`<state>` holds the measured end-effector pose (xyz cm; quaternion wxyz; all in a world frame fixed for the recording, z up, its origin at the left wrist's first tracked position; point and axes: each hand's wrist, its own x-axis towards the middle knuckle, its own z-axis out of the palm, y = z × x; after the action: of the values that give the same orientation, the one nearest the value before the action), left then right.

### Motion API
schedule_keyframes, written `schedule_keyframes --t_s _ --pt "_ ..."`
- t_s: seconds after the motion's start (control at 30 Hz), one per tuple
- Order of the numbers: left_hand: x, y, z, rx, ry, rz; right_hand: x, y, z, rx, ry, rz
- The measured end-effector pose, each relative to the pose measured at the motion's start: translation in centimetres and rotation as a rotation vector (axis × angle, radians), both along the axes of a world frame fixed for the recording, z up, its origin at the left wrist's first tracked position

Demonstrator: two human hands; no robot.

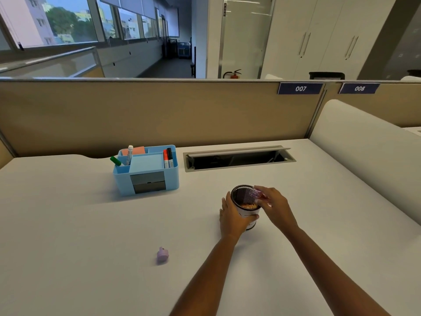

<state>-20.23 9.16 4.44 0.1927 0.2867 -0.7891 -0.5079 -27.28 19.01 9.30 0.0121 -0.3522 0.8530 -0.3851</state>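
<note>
A black mesh cup (242,194) with a white band round its lower part stands on the white desk (91,224). My left hand (234,216) grips its near side, thumb across the front. My right hand (274,205) holds a small clear pinkish container (258,194) tilted over the cup's rim. Something brownish lies inside the cup; I cannot tell what it is. A small purple lid-like piece (162,255) lies alone on the desk, to the near left of the cup.
A light blue desk organiser (145,172) with markers, sticky notes and a grey drawer stands at the back left. An open cable tray slot (239,158) runs along the back. A tan partition (159,115) closes the far edge; a white divider (364,144) rises on the right.
</note>
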Motion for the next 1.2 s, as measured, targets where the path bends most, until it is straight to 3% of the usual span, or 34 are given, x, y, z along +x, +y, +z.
schedule_keyframes --t_s 0.33,0.67,0.97,1.1,1.2 --pt "-0.3 -0.3 -1.3 -0.166 -0.077 0.036 -0.9 -0.2 1.7 0.143 -0.073 0.033" --pt "-0.1 -0.3 -1.4 -0.219 -0.084 0.035 -1.0 -1.1 2.9 0.322 0.144 0.052" --pt "0.0 -0.3 -1.3 -0.212 -0.093 0.019 -0.7 -1.8 4.2 0.267 -0.020 0.028" --pt "0.1 -0.3 -1.2 -0.202 -0.094 0.015 -0.7 -1.7 3.7 0.274 0.082 0.001" --pt "0.1 -0.1 -1.0 -0.204 -0.100 0.011 -0.7 -1.5 3.3 0.173 0.003 -0.036"
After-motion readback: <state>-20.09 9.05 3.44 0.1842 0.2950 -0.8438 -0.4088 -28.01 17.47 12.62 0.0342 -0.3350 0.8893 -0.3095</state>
